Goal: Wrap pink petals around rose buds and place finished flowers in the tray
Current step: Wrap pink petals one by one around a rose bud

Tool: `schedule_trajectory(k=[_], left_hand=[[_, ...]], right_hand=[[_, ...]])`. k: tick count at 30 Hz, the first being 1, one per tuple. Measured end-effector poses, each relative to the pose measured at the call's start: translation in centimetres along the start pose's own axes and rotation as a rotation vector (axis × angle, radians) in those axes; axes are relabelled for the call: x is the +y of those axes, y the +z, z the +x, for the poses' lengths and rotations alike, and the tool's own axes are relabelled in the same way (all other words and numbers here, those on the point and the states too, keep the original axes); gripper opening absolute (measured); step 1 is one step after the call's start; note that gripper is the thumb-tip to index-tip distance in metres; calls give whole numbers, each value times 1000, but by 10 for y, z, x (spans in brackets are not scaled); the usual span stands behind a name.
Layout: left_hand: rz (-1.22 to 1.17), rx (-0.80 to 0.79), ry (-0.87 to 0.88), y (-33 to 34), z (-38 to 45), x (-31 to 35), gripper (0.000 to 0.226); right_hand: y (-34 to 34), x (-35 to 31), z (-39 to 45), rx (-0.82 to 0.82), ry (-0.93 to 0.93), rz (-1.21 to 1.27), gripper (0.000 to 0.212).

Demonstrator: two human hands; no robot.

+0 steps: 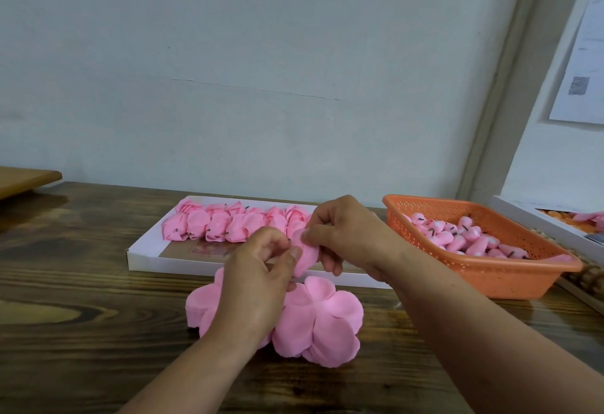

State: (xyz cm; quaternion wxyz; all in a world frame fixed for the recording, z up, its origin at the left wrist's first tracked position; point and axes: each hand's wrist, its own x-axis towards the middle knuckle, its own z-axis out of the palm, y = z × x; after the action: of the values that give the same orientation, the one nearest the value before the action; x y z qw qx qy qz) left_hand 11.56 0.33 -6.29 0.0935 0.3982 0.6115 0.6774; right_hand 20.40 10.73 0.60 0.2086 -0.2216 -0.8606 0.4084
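From the head camera, both hands meet above the dark wooden counter (81, 332), just in front of a shallow white tray (143, 255). The left hand (258, 279) has its fingers curled, thumb and forefinger pinching the near edge of a pink petal (305, 258) that is folded round something whose dark stem tip shows just beside the fingertips; the bud itself is hidden. The right hand (343, 234) pinches the same petal from the upper right, thumb on its face and the other fingers curled behind it. Below the hands, on the counter, lies a stack of loose pink petals (327, 325) spread like a large blossom, partly covered by the left wrist. In the tray, a row of finished pink flowers (228, 224) runs along the far side, dark stems poking out; the near part of the tray shows its brownish floor. To the right stands an orange perforated basket (490, 276) holding pink rose buds (464, 237) with dark stems. At the far right edge another white box (549, 227) is partly in view.
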Motion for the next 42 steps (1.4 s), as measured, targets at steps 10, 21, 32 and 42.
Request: schedule_trajectory(k=[10, 21, 32, 42], left_hand=[[119, 23, 80, 2, -1, 2, 28], [86, -27, -16, 2, -3, 3, 30], [-481, -175, -393, -7, 3, 11, 15], [-588, -256, -443, -11, 4, 13, 32]], right_hand=[[0, -2, 3, 32, 12, 6, 21], [0, -1, 2, 35, 2, -9, 19], [-7, 5, -3, -138, 72, 419, 17], [-4, 15, -7, -12, -89, 268, 11]])
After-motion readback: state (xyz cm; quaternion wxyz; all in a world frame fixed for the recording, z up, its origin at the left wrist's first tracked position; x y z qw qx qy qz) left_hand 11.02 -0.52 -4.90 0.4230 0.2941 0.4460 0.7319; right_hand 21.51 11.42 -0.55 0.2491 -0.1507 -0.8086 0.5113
